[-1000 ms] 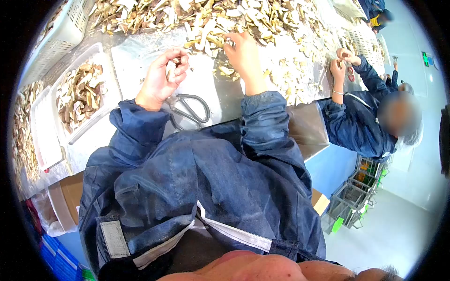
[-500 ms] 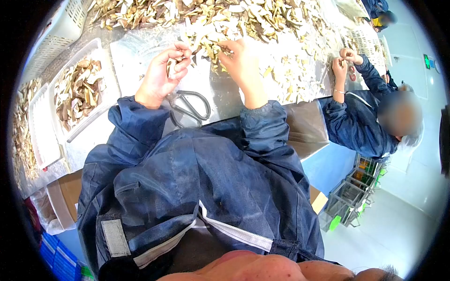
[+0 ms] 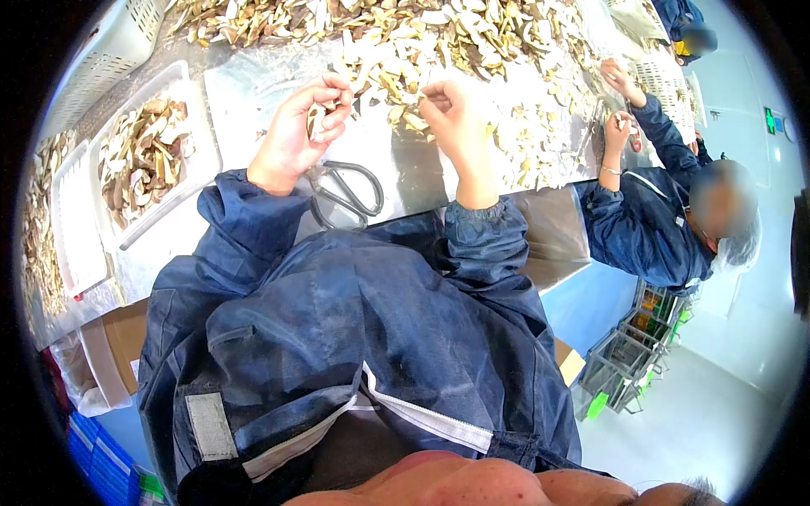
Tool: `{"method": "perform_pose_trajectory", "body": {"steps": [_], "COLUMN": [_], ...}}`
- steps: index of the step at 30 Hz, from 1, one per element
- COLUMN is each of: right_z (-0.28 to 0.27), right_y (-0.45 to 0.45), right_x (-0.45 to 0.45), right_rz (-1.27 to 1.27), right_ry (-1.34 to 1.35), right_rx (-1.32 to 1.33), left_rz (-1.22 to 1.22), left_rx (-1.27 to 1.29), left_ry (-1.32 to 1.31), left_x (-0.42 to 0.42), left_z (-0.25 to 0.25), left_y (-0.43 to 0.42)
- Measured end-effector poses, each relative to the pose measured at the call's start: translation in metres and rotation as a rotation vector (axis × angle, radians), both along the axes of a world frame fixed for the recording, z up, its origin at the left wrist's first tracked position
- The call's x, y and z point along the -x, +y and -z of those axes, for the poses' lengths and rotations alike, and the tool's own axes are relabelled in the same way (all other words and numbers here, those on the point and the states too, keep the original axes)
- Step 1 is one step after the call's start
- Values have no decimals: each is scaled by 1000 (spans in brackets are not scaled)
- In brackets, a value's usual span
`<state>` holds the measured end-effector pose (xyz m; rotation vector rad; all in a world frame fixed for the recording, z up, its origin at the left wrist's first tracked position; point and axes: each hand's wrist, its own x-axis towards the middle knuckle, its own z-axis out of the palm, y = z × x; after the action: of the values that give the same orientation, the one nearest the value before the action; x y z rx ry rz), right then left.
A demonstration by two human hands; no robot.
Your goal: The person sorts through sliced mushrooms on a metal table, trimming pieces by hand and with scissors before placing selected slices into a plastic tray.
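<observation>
Dried mushroom slices [image 3: 472,42] lie in a wide pile across the far side of the table. My left hand [image 3: 299,131] is curled, palm up, around mushroom pieces [image 3: 317,116] that show between its fingers. At the near edge of the pile, my right hand [image 3: 456,122] has its fingers bent together close to the slices; what it holds, if anything, is hidden. Black-handled scissors [image 3: 350,192] lie on the table below and right of my left hand.
At left stand a white tray [image 3: 202,126] of mushroom pieces, an empty-looking white tray [image 3: 80,228] and a perforated basket [image 3: 114,72]. A co-worker [image 3: 650,219] works at the right. An open lined box [image 3: 548,223] is below the table edge.
My right hand has shifted right and a little toward me since half a second ago. My left hand stays curled in nearly the same place. The co-worker's hands have moved apart.
</observation>
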<state>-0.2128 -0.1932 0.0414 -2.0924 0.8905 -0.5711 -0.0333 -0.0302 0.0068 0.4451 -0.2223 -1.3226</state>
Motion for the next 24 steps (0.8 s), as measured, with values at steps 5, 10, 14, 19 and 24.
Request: {"method": "perform_pose_trajectory", "body": {"steps": [5, 10, 14, 19, 24], "right_z": [10, -15, -20, -20, -9], "right_y": [-6, 6, 20, 34, 35], "right_x": [1, 0, -8, -20, -23], "right_rz": [-35, -94, -201, -244, -259], "right_ry": [-105, -217, -327, -391, -459], "right_rx": [-269, -577, -684, -799, -791], "left_rz": [-20, 9, 62, 71, 7], "left_rx": [-21, -88, -151, -183, -183], "left_ry": [-38, -148, -281, -352, -454], "left_x": [2, 8, 20, 24, 25], "left_z": [-4, -12, -27, -33, -32], "left_y": [1, 1, 1, 2, 2]}}
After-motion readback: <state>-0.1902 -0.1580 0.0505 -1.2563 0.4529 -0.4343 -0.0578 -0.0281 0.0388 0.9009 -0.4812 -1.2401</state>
